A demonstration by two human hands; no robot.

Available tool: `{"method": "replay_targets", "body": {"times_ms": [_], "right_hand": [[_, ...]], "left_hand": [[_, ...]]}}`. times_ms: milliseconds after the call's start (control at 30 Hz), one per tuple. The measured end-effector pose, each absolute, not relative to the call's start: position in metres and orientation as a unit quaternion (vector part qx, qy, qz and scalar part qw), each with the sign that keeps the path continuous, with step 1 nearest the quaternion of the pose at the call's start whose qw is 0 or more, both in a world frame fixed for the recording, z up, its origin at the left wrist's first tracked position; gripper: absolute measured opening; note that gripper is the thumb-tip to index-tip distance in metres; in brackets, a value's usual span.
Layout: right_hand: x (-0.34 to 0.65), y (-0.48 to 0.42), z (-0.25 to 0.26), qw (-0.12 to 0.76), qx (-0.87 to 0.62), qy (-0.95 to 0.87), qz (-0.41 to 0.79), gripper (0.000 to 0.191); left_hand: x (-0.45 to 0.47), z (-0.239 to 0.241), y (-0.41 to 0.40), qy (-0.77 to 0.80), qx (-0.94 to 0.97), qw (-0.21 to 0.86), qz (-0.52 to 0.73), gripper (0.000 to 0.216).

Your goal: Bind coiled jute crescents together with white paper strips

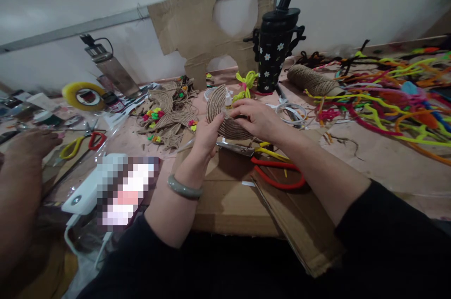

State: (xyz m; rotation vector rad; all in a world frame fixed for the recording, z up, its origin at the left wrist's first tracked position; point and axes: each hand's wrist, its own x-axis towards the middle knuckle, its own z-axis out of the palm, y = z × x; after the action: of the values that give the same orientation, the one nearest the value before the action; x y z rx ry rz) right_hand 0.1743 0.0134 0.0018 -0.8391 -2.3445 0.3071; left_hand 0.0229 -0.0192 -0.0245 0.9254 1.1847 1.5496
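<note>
A curved piece of coiled jute twine [215, 104] is held up above the cardboard in the middle of the table. My left hand [206, 134] grips its left side, with the thumb across the front. Bent fingers of my right hand [259, 118] press on its inner edge; the fingertips are partly hidden, so anything small between them cannot be made out. Just behind the piece is a knotted yellow-green cord bow [246, 83] with a pink centre. Red-handled scissors [278, 184] lie on the cardboard below my hands.
A pile of similar twine arches [176, 119] lies to the left. Behind stands a black flowered tumbler [271, 55]; a twine spool [313, 82] and bright cords [398, 102] spread rightward. At left are a power bank [93, 184], a phone [128, 193], tape [82, 97] and another person's hand [35, 144].
</note>
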Motion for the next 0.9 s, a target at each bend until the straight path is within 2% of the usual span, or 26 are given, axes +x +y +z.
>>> {"method": "replay_targets", "body": {"times_ms": [233,567,900], "right_hand": [[0.175,0.014,-0.004,0.305,-0.320,-0.893,0.084,0.018],[0.172,0.001,0.012,0.215,-0.396,-0.893,0.025,0.018],[0.168,-0.003,0.017,0.199,-0.376,-0.902,0.071,0.016]], "left_hand": [[0.023,-0.023,-0.019,0.476,0.367,0.479,0.640,0.025],[0.021,-0.027,-0.017,0.483,0.383,0.457,0.642,0.025],[0.023,-0.026,-0.017,0.481,0.384,0.461,0.639,0.024]]}}
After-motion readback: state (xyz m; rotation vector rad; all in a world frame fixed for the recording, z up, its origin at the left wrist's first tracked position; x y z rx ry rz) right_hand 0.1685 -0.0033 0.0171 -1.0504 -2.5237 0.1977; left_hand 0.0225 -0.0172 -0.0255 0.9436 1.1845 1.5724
